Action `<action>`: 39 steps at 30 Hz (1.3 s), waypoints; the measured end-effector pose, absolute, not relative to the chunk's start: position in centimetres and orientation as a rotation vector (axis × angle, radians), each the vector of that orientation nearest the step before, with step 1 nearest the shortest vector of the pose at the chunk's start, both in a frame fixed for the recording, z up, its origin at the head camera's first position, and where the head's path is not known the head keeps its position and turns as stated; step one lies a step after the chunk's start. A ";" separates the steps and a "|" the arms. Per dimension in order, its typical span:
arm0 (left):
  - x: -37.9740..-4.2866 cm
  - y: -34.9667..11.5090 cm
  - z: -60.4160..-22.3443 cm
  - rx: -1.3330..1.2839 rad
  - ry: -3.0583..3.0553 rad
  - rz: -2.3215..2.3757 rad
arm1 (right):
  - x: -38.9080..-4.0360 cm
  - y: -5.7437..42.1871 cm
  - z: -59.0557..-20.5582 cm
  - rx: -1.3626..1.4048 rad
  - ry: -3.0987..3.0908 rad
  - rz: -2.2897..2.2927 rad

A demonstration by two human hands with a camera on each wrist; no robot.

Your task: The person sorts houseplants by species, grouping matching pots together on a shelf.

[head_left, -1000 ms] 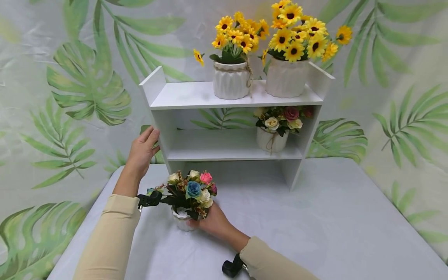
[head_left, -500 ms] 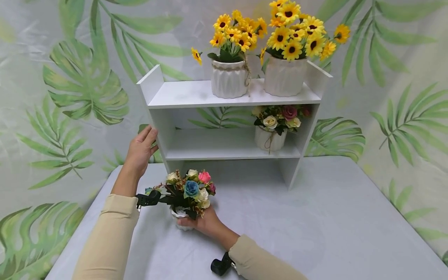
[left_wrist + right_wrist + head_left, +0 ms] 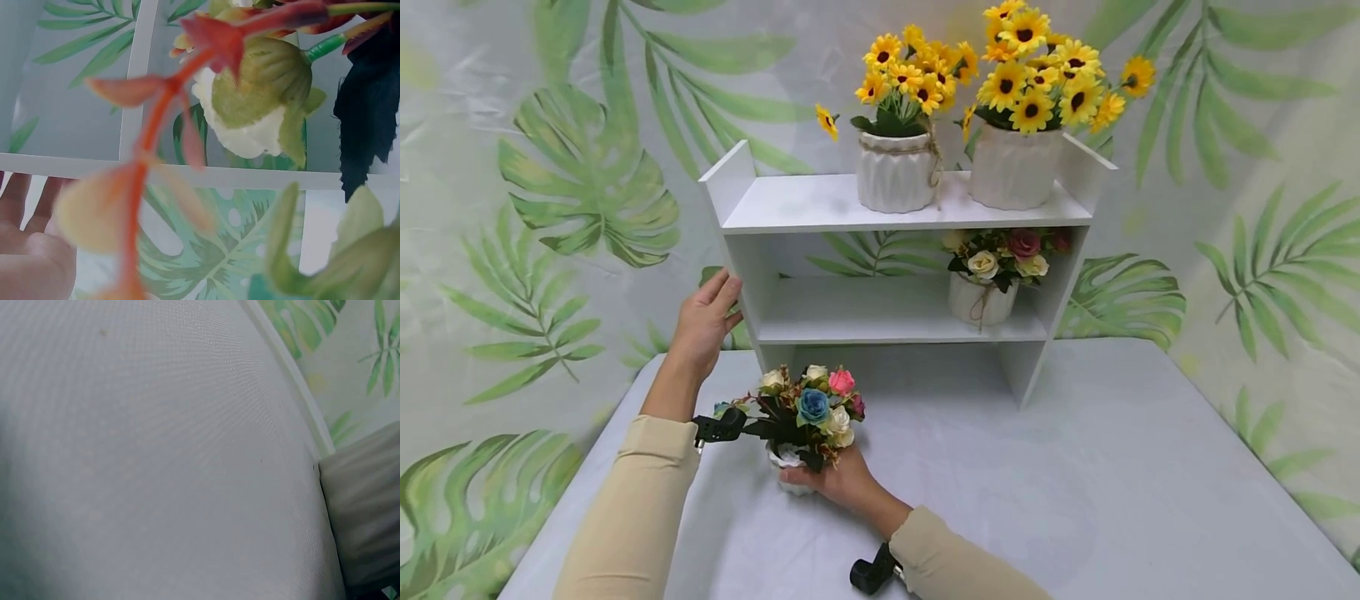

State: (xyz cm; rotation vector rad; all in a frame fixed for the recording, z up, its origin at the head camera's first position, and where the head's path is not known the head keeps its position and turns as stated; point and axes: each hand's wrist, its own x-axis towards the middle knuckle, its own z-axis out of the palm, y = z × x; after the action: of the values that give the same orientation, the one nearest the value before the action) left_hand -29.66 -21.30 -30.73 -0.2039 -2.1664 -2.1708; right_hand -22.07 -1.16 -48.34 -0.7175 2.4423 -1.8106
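Note:
In the head view, a small white pot of artificial roses (image 3: 811, 417), blue, pink and cream, stands on the table before the white shelf unit (image 3: 902, 331). My right hand (image 3: 844, 483) grips this pot from the right, thumb across its front; the blooms hide part of the fingers. My left hand (image 3: 703, 317) is raised at the shelf's left side panel, fingers loosely extended and holding nothing. In the left wrist view, blurred stems and a cream rose (image 3: 250, 106) fill the foreground, with the left hand (image 3: 34, 250) at the lower left. The right wrist view shows no hand.
On the top shelf stand two white pots of yellow sunflowers (image 3: 895, 171) (image 3: 1013, 167). A pot of cream and purple roses (image 3: 983, 296) sits at the right of the middle shelf. White cloth covers the table (image 3: 1120, 467); a leaf-print backdrop (image 3: 1285, 108) hangs behind.
My right hand has shifted slightly left around the pot, its thumb now further across the front. The left hand and the rose pot stay in place.

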 end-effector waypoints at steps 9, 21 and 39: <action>-29.9 -21.4 -30.8 -0.213 -2.183 -2.145 | -22.0 -0.8 -47.9 -0.705 2.438 -1.842; -29.8 -21.5 -30.7 -0.213 -2.197 -2.141 | -22.8 4.3 -44.8 -0.681 2.569 -1.647; -29.9 -21.3 -30.7 -0.213 -2.208 -2.124 | -22.4 9.5 -33.1 -0.781 2.578 -1.623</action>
State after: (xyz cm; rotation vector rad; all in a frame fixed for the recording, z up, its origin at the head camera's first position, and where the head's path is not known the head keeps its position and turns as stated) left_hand -29.93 -21.33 -30.66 -0.2129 -2.2077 -2.1240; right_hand -22.43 9.50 -33.14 -0.7811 2.5779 -1.6227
